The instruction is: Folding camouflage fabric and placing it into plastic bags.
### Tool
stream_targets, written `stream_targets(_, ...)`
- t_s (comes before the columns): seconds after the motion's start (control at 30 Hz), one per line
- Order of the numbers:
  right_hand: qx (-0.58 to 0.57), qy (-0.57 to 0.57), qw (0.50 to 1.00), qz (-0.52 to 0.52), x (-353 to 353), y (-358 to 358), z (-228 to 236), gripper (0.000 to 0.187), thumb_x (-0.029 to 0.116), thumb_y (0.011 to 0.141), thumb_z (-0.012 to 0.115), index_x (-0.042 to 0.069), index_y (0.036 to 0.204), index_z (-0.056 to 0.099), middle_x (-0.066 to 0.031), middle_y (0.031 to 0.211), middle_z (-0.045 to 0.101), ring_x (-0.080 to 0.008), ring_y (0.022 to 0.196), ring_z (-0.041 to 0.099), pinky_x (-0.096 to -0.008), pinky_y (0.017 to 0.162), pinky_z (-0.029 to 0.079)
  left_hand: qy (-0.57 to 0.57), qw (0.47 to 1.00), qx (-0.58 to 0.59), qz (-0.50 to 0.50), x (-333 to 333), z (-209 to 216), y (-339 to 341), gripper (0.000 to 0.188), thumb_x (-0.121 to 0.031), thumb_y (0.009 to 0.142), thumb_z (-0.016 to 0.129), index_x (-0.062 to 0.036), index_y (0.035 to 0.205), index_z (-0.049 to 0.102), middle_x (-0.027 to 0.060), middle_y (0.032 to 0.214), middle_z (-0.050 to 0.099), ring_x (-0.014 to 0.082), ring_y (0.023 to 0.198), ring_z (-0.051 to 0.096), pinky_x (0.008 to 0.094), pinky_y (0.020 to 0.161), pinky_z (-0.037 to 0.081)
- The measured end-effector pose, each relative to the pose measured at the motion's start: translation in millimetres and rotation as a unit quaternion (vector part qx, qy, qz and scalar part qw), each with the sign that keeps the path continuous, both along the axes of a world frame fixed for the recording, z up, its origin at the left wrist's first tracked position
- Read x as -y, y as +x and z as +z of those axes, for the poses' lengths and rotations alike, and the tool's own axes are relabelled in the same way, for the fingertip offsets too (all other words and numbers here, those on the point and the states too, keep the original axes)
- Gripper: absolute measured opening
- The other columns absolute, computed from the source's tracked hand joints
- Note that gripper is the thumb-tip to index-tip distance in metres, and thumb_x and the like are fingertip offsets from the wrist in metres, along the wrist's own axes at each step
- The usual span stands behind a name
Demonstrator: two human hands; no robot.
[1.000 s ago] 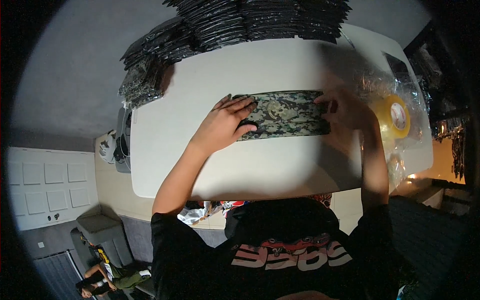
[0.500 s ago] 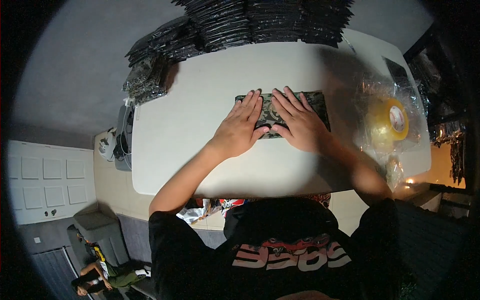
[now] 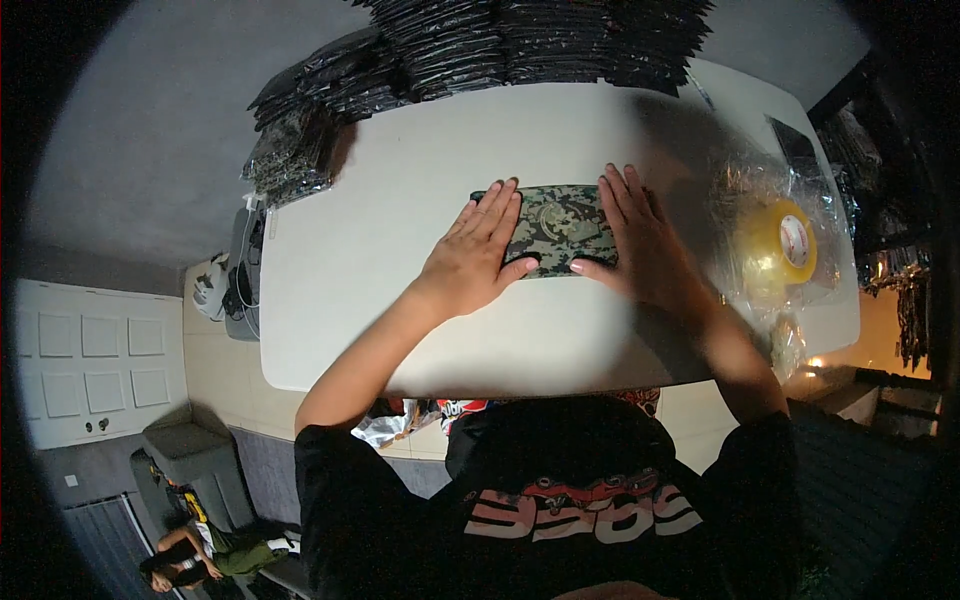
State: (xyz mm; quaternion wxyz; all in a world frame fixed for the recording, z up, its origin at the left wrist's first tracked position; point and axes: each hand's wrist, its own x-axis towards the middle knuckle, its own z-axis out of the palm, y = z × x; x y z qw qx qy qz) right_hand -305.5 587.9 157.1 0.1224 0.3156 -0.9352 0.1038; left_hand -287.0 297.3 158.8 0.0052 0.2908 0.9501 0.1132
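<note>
A flat, rectangular camouflage-patterned piece [image 3: 560, 230], seemingly folded cloth, lies on the white table [image 3: 370, 250]. A lighter emblem shows on its middle. My left hand [image 3: 470, 255] rests flat over its left end, fingers stretched out and thumb on the near edge. Over the right end lies my right hand [image 3: 648, 240], also flat, with its thumb pointing inward. Both palms press down rather than grasp. The two ends of the piece are partly hidden beneath my fingers.
Stacks of black plastic-wrapped packets [image 3: 550, 45] line the far edge, and camouflage packets [image 3: 290, 160] sit at the far left corner. On the right are a roll of yellowish tape [image 3: 795, 245], clear plastic film [image 3: 740, 190] and a dark flat object [image 3: 790, 138]. A person [image 3: 215, 550] reclines at lower left.
My right hand has slid right, away from my left hand, uncovering the middle of the camouflage piece and its emblem. My left hand stays nearly where it was.
</note>
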Motion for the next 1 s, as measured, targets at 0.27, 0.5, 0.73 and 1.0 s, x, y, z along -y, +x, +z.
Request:
stream_targets(0.27, 0.084, 0.084, 0.991, -0.059, 7.7, 3.2, 18.9, 0.117, 0.061, 0.083, 0.078, -0.015, 0.156, 0.026, -0.0344, 0.163, 0.029, -0.0496, 0.155, 0.023, -0.0621, 0.126, 0.020, 0.019, 1.000, 0.012, 0.005, -3.1, 1.4, 0.2, 0.085, -0.049, 0.106, 0.053, 0.0080, 0.162, 0.024, 0.0244, 0.172, 0.019, 0.0382, 0.161, 0.017, 0.0522, 0.129, 0.021)
stream_targets(0.5, -0.008, -0.008, 0.989, 0.146, 33.0, -15.1, 1.5, 0.105, 0.066, 0.092, 0.067, -0.013, 0.154, 0.035, -0.0313, 0.163, 0.032, -0.0466, 0.156, 0.025, -0.0627, 0.126, 0.018, 0.060, 0.997, -0.009, -0.045, -14.5, 4.7, -3.1, 0.084, -0.044, 0.105, 0.056, 0.0116, 0.160, 0.024, 0.0285, 0.171, 0.018, 0.0437, 0.160, 0.015, 0.0538, 0.129, 0.018)
stream_targets(0.73, 0.021, 0.013, 0.993, 0.117, 22.8, -17.2, -7.6, 0.104, 0.064, 0.086, 0.072, -0.009, 0.152, 0.041, -0.0278, 0.163, 0.034, -0.0450, 0.154, 0.029, -0.0633, 0.125, 0.022, 0.013, 1.000, -0.012, 0.006, -0.9, -6.3, -6.6, 0.098, -0.062, 0.103, 0.051, 0.0102, 0.161, 0.021, 0.0282, 0.171, 0.017, 0.0421, 0.160, 0.015, 0.0526, 0.129, 0.018)
stream_targets(1.0, 0.005, 0.008, 0.998, 0.055, 1.9, -11.1, -1.6, 0.117, 0.073, 0.076, 0.076, -0.010, 0.151, 0.041, -0.0268, 0.160, 0.038, -0.0473, 0.147, 0.036, -0.0626, 0.120, 0.029, -0.003, 1.000, -0.010, 0.023, -2.9, -2.0, -3.5, 0.102, -0.067, 0.100, 0.053, 0.0064, 0.163, 0.021, 0.0245, 0.172, 0.019, 0.0389, 0.161, 0.017, 0.0538, 0.129, 0.019)
